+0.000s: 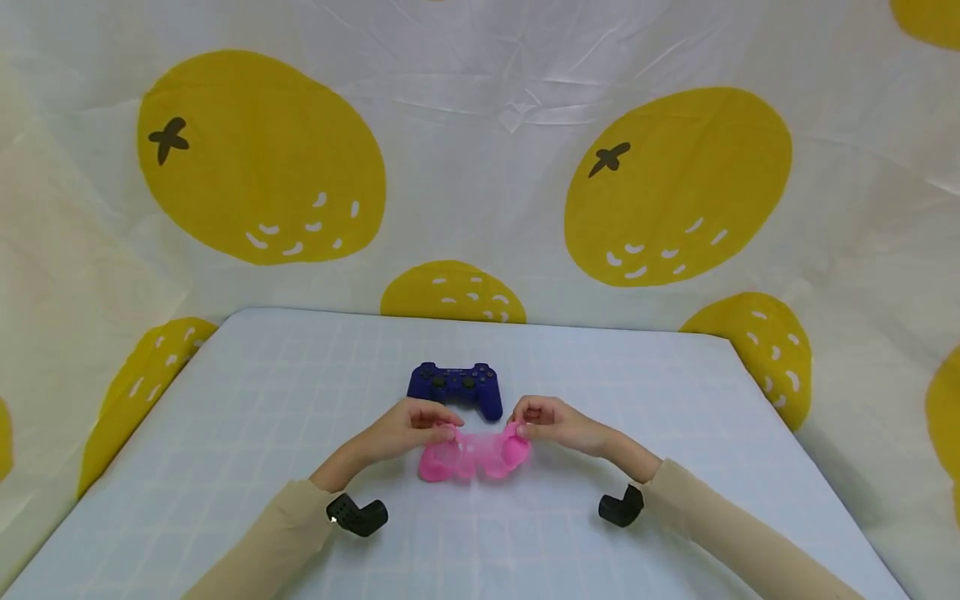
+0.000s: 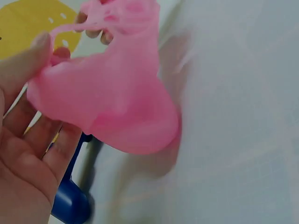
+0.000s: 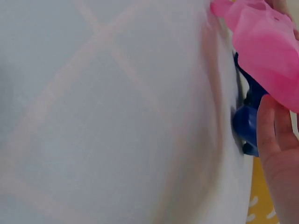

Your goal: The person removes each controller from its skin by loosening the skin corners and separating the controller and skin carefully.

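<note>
Both hands hold a pink cover (image 1: 474, 452) just above the bench (image 1: 225, 433), near its middle and toward the near side. Left hand (image 1: 408, 431) pinches the cover's left end, thumb over fingers; the left wrist view shows the thumb (image 2: 23, 60) pressed on a stretched pink edge. Right hand (image 1: 551, 422) pinches the right end, fingers curled. The cover sags between the two grips, its lower lobes touching or just above the surface; cannot tell which. A blue controller (image 1: 456, 387) lies flat on the bench just behind the cover, close to both hands. Open bench surface lies left, right and behind the controller up to the far edge. A yellow-patterned cloth (image 1: 480, 167) hangs behind.
</note>
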